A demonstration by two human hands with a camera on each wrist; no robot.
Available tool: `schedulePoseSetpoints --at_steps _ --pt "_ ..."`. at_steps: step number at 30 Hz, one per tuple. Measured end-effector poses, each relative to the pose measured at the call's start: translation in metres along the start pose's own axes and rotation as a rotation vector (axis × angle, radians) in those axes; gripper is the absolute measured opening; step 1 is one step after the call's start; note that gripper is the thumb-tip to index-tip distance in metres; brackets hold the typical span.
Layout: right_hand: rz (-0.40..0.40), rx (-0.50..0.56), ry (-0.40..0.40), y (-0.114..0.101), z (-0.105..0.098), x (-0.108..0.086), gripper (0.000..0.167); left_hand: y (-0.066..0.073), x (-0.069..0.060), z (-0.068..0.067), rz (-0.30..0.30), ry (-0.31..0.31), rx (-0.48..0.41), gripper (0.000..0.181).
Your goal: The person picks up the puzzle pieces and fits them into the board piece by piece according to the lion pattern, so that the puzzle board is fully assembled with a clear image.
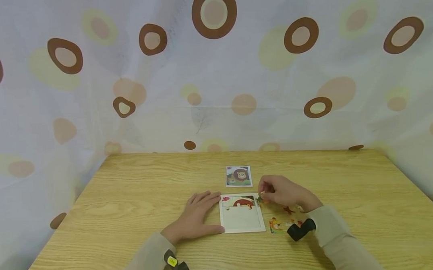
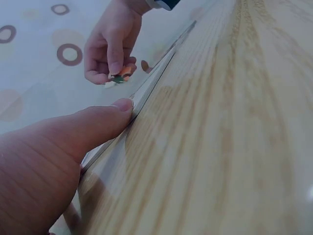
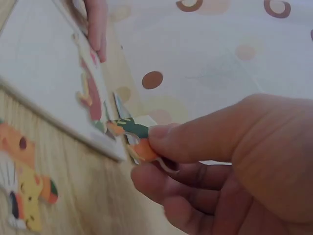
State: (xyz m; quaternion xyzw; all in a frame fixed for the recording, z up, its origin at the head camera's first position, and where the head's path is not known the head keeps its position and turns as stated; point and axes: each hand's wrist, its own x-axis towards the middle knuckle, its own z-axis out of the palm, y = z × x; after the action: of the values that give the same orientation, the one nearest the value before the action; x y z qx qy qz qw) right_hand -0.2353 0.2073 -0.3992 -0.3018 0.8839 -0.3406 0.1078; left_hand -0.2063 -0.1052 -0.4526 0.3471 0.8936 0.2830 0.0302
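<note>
A white puzzle tray point(image 1: 242, 220) lies on the table, its top row partly filled with pieces showing a red-brown mane. My left hand point(image 1: 194, 216) rests flat at the tray's left side, thumb on the near corner and fingertips at the upper left edge. Between thumb and fingers, my right hand point(image 1: 282, 191) pinches a puzzle piece point(image 3: 139, 139) in green and orange, held above the tray's upper right corner. In the left wrist view that same piece shows under the right thumb.
Several loose puzzle pieces point(image 1: 275, 225) lie right of the tray, some partly hidden by the right wrist. Behind the tray lies a picture card point(image 1: 238, 176) with a lion. A patterned curtain point(image 1: 214, 78) hangs behind the wooden table point(image 1: 139, 186).
</note>
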Motion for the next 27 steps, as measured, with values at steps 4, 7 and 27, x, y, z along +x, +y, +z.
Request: schedulePoseSetpoints --at_steps 4,7,27 --pt "-0.027 0.035 0.030 -0.003 0.007 0.004 0.004 0.000 0.000 0.000 0.001 -0.002 0.005 0.084" --pt "-0.043 0.055 0.027 -0.009 0.020 0.011 0.003 0.000 -0.001 0.000 0.000 -0.002 0.007 0.083" --pt "-0.067 0.027 0.068 -0.029 0.065 0.036 0.006 0.002 0.001 0.001 -0.004 0.005 0.000 0.082"
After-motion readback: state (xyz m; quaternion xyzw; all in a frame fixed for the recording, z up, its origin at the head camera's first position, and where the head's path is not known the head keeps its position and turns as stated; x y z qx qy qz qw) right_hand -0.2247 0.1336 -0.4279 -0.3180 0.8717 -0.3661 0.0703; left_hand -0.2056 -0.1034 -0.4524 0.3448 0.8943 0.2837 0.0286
